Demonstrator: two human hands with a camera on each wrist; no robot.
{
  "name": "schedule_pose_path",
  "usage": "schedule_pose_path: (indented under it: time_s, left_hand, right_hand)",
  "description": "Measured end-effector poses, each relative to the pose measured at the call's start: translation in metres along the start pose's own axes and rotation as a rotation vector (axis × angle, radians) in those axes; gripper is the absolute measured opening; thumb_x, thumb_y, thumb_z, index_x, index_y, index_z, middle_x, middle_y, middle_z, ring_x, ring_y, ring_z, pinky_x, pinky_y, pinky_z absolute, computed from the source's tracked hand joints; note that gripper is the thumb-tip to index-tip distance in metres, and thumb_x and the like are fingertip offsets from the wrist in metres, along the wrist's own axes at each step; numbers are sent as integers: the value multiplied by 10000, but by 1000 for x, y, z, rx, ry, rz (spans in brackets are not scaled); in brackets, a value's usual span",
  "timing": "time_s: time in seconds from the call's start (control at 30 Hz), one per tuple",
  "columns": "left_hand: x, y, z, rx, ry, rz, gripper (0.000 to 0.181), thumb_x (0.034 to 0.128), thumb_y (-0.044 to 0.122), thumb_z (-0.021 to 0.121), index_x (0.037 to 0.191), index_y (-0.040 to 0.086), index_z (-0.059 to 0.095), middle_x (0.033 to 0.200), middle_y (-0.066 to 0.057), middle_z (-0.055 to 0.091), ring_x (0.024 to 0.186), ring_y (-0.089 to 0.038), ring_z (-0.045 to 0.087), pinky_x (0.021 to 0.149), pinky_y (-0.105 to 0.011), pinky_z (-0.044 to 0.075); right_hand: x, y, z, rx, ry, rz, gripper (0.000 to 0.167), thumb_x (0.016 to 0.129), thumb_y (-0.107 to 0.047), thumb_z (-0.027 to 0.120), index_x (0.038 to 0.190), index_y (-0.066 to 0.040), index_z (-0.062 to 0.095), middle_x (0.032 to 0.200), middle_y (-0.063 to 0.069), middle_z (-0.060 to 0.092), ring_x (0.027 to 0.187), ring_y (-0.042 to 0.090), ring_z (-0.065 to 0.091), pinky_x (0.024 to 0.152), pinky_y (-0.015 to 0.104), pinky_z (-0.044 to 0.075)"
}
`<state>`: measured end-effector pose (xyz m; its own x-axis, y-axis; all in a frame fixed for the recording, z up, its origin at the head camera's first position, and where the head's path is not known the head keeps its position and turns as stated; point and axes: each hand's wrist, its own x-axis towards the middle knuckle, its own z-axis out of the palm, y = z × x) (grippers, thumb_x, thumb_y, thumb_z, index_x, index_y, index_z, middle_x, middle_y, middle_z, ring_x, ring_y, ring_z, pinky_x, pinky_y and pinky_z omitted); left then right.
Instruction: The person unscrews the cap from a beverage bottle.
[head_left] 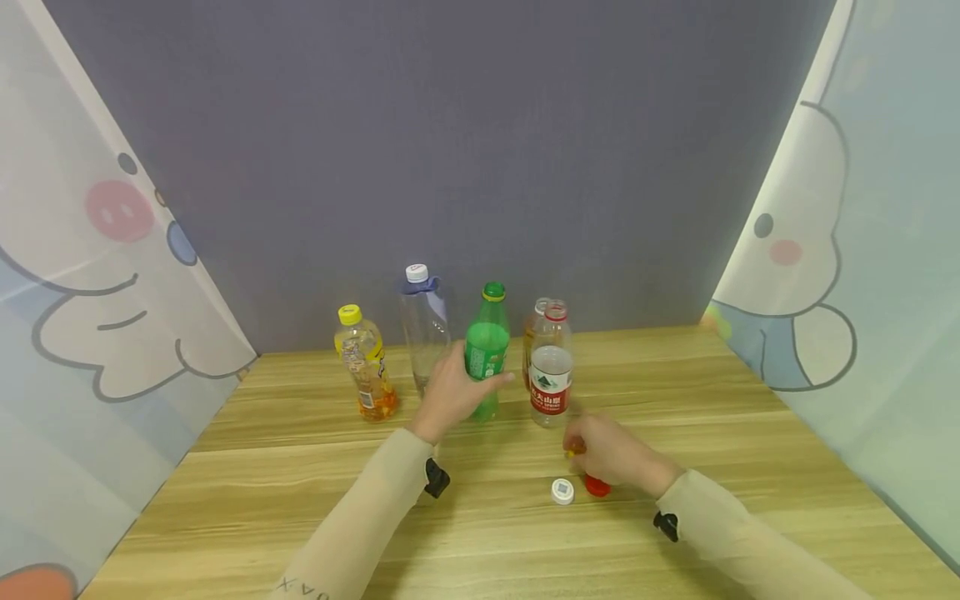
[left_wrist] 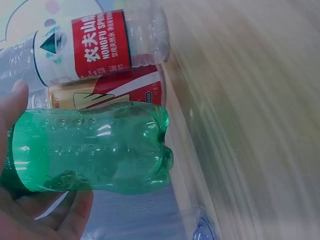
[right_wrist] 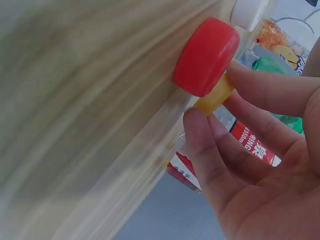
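My left hand (head_left: 453, 392) grips a green plastic bottle (head_left: 487, 346) round its label, and the bottle stands roughly upright. Its base (left_wrist: 145, 145) shows in the left wrist view; whether it touches the table I cannot tell. Over the table front, my right hand (head_left: 611, 450) pinches a yellow bottle cap (right_wrist: 216, 96) between thumb and finger. Right beside that cap is a red cap (right_wrist: 207, 56), partly under the hand in the head view. A white cap (head_left: 562, 492) lies to its left. Close to the green bottle stands a clear water bottle (head_left: 551, 375) with a red neck ring and no cap.
Behind the water bottle, mostly hidden, is a bottle with a red and gold label (left_wrist: 110, 90). Left of the green bottle stand a tall clear bottle (head_left: 423, 325) with a white cap and a yellow-capped bottle (head_left: 363, 367). A grey panel (head_left: 480, 150) backs the wooden table (head_left: 300, 483).
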<state>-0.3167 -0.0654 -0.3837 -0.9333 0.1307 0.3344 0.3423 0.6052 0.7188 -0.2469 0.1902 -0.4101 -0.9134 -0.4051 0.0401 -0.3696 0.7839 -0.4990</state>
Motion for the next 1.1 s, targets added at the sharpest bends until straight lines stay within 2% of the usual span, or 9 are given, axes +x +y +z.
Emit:
schedule_pose_path:
  time_s: [0.4,0.73,1.1]
  left_hand:
    - [18,-2,11,35,44,-19,706,787,512,846,1247,75,536,1056,-79,646,981,-272,618,854,-476,527]
    - [30,-7,22,33,19,-46,742,796,537,824,1275,52,529,1074,-91,662,983,-271,650,872,-473,540]
    - [41,-10,29,23,-5,-93,809,803,558,813,1330,34,493,1100,-112,678,995,-282,675,867,-459,553]
  right_hand:
    - [2,-4,4,-66,-45,-37,147,792,-26,837,851,-82,714,844,-10,635,833,190,581,785,463,529]
    - [2,-5,3,-87,-46,-60,133,807,-40,827,838,-89,707,839,-7,622,816,177,566,765,437,518]
    - [-2,-10,0,-79,-35,-54,113,818,-49,808,891,-60,724,887,21,649,855,207,606,775,458,533]
